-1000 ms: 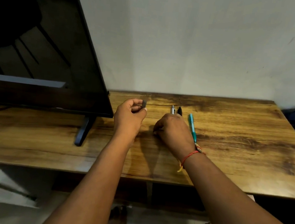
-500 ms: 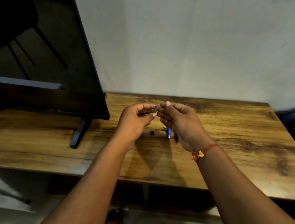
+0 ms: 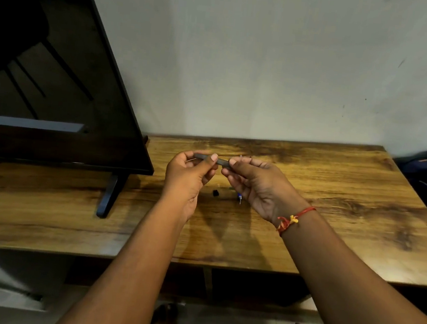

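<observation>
Above worktop (image 3: 335,202): pen (image 3: 223,162) was held level between both hands.
Left hand (image 3: 186,177): pinched one end, fingers curled.
Right hand (image 3: 257,190): pinched other end; a second earlier it lay on the worktop.
Change: cap (image 3: 201,156) and pen met; capping looked nearly done.

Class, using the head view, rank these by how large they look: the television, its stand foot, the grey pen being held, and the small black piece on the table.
1. television
2. stand foot
3. grey pen, partly covered, so its full length is unsure
4. small black piece
</observation>
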